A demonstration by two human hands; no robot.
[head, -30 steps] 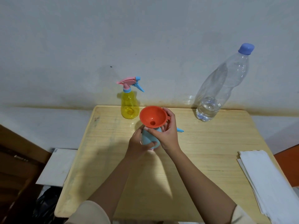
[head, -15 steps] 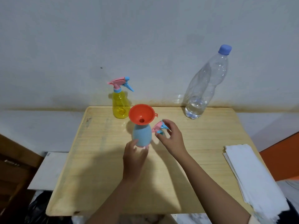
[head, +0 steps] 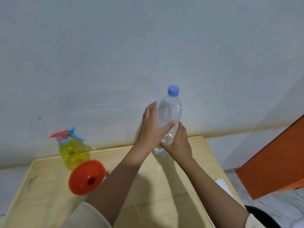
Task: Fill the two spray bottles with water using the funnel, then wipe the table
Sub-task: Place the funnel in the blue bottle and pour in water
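A left hand (head: 151,130) and a right hand (head: 179,142) cover the lower half of the water bottle (head: 171,106), hiding its base and waterline. The right hand's fingers pass out of sight, so its grip cannot be judged. The orange funnel (head: 85,176) and the left forearm conceal nearly all of the blue spray bottle (head: 103,179). Motion blur smears the yellow spray bottle (head: 74,152). The table (head: 41,186) runs off the bottom edge. Only a corner of the white paper stack (head: 222,183) shows behind the right arm.

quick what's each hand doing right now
Left hand: open, straight fingers laid against the side of the water bottle.
Right hand: closed around the lower part of the water bottle.
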